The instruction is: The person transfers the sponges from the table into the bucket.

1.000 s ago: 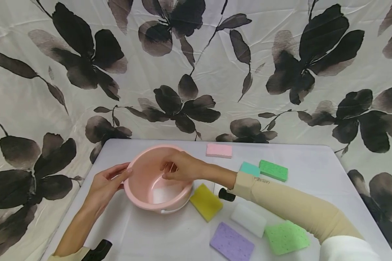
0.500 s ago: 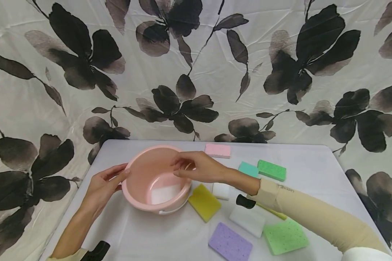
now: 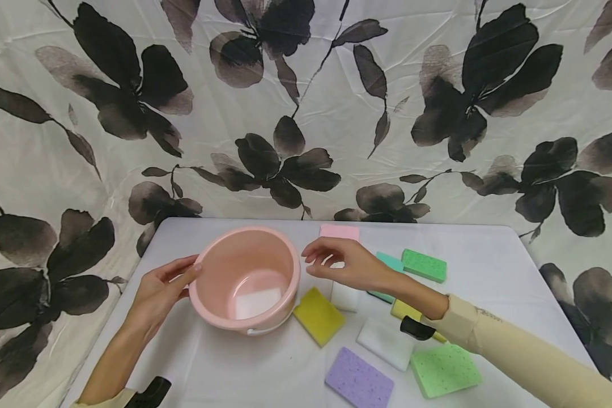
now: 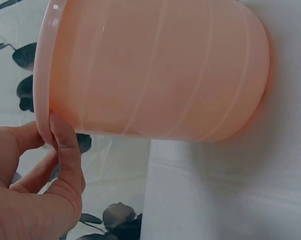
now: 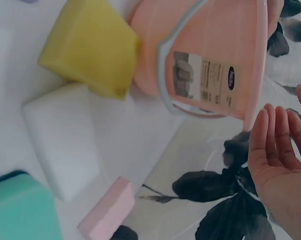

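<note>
A pink plastic bucket [image 3: 245, 277] stands upright on the left part of the table. My left hand [image 3: 160, 294] pinches its rim, thumb and fingers on either side, as the left wrist view shows at the lip [image 4: 43, 75]. Inside, a white block [image 3: 257, 303] lies flat on the bottom. Just right of the bucket, my right hand [image 3: 344, 262] hovers with loosely bent fingers and nothing in them. Below it are a white sponge [image 3: 344, 297] and a yellow sponge [image 3: 319, 317]. In the right wrist view the bucket's pale handle [image 5: 163, 65] hangs down beside a label [image 5: 205, 77].
Several sponges lie to the right: pink [image 3: 339, 231], teal [image 3: 389, 261], green [image 3: 425, 265], a second yellow one [image 3: 405, 310], white [image 3: 386, 343], purple [image 3: 360, 378] and light green [image 3: 446, 371]. A floral cloth [image 3: 306, 113] hangs behind the table [image 3: 224, 374].
My right hand has come out of the bucket and moved right past its rim, fingers loosening. The left hand keeps its hold on the rim. The white block stays inside.
</note>
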